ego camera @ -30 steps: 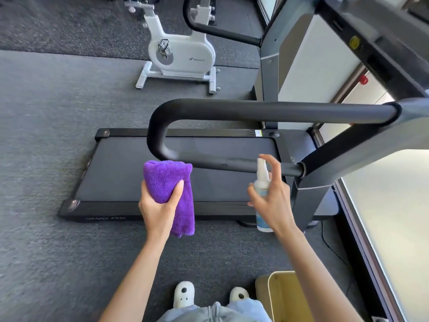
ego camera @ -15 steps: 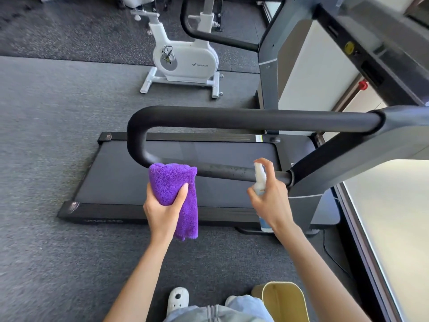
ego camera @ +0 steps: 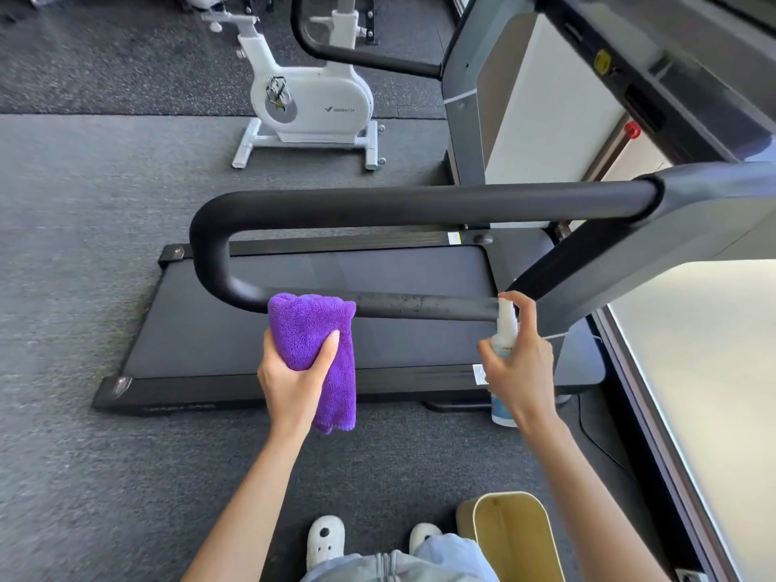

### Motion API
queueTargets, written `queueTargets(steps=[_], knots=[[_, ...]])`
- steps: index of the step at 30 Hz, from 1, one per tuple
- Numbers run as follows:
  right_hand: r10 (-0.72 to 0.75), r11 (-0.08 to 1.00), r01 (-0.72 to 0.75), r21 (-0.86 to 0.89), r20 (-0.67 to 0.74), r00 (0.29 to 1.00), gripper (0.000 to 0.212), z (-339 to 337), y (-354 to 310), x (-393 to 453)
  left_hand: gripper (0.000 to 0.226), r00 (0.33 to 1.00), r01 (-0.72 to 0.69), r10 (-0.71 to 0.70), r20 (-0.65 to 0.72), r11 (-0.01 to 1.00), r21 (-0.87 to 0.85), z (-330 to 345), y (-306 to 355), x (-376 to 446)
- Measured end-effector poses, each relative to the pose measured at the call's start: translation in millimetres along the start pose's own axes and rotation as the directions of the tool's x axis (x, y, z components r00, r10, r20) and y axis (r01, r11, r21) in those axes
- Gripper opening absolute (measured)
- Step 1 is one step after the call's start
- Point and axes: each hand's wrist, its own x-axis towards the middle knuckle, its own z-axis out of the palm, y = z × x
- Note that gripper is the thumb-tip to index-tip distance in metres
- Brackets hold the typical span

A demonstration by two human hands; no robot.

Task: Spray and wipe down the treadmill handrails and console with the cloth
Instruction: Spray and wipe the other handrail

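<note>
A folded purple cloth (ego camera: pixel 313 346) is gripped by the left hand (ego camera: pixel 294 382) against the treadmill's lower black handrail (ego camera: pixel 420 306) — a white spray bottle (ego camera: pixel 504 329) is clasped in the right hand (ego camera: pixel 523 365), forefinger on its nozzle.

Counts of what shows in the head view

One treadmill (ego camera: pixel 319 312) with two black looped handrails, the near handrail (ego camera: pixel 420 205) and the far handrail (ego camera: pixel 361 56); one purple cloth (ego camera: pixel 313 329); one spray bottle (ego camera: pixel 506 329); two hands, the left hand (ego camera: pixel 294 384) and the right hand (ego camera: pixel 520 367); one white exercise bike (ego camera: pixel 310 102); one yellow bin (ego camera: pixel 514 539); two white shoes (ego camera: pixel 324 539).
</note>
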Motion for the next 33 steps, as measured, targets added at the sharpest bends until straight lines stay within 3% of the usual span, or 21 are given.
queueTargets(steps=[3,5,10,12,15,18,20,28,33], knots=[[-0.006,1.000,0.006,0.007,-0.027,1.000,0.060,-1.9,-1.9,2.1,0.049,1.000,-0.027,0.027,0.009,0.999,0.031,4.3,3.3,2.6],[-0.018,1.000,0.018,0.024,-0.007,1.000,0.062,-3.7,-4.6,2.5,0.064,0.998,-0.066,0.065,0.019,0.996,0.067,5.9,9.0,7.8],[-0.052,0.998,0.052,0.023,0.012,0.999,0.062,-5.6,-5.2,3.6,0.079,0.956,-0.291,0.289,0.043,0.929,0.229,6.6,29.5,31.5],[-0.051,0.998,0.051,0.023,0.026,0.998,0.062,-4.0,-5.5,3.6,0.078,0.928,-0.366,0.369,0.060,0.866,0.340,7.9,33.7,45.8],[-0.047,0.998,0.046,0.033,0.043,0.998,0.062,-0.4,-8.4,4.3,0.072,0.855,-0.490,0.488,0.174,0.651,0.580,16.3,30.3,65.6],[-0.048,0.998,0.046,0.034,0.053,0.997,0.061,3.4,-10.3,5.3,0.074,0.828,-0.532,0.439,0.349,0.421,0.734,26.5,18.7,75.0],[-0.053,0.998,0.051,0.037,0.059,0.997,0.062,6.1,-11.3,6.0,0.081,0.823,-0.535,0.420,0.382,0.347,0.771,29.7,11.8,78.2],[-0.031,0.998,0.027,0.055,0.070,0.997,0.062,13.7,-8.5,9.6,0.081,0.832,-0.533,0.277,0.481,0.155,0.832,80.3,23.8,79.9],[-0.027,0.999,0.025,0.041,0.058,0.998,0.062,3.9,0.7,7.3,0.078,0.788,-0.609,0.212,0.578,0.132,0.782,143.6,33.6,51.7]])
